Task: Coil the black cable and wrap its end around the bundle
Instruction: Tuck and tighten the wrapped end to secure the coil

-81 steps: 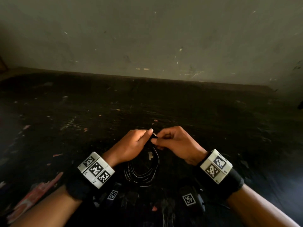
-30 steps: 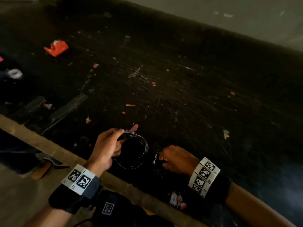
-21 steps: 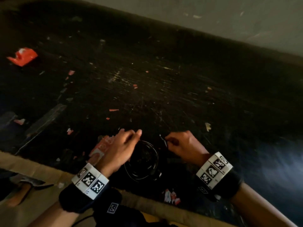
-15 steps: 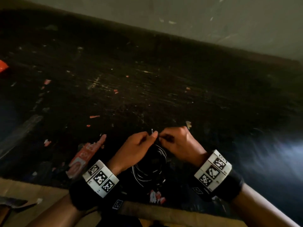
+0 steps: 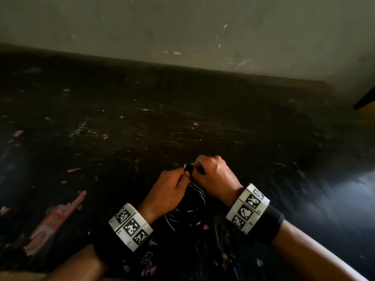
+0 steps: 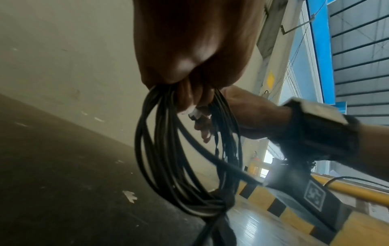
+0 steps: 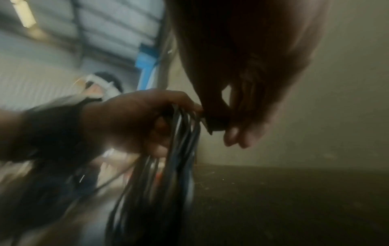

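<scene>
Black cable (image 6: 168,166), coiled into limp, light loops, hangs from the left hand (image 5: 168,191) clamped on the bundle's top, while at its 1 o'clock the right hand (image 5: 215,177) pinches the plug end (image 7: 214,124), likely best gripped there for wrapping.

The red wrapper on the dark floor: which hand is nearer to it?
Left. The left hand grips the cable coil, on the side toward the red wrapper. The right hand is beyond the coil, farther from it.
</scene>
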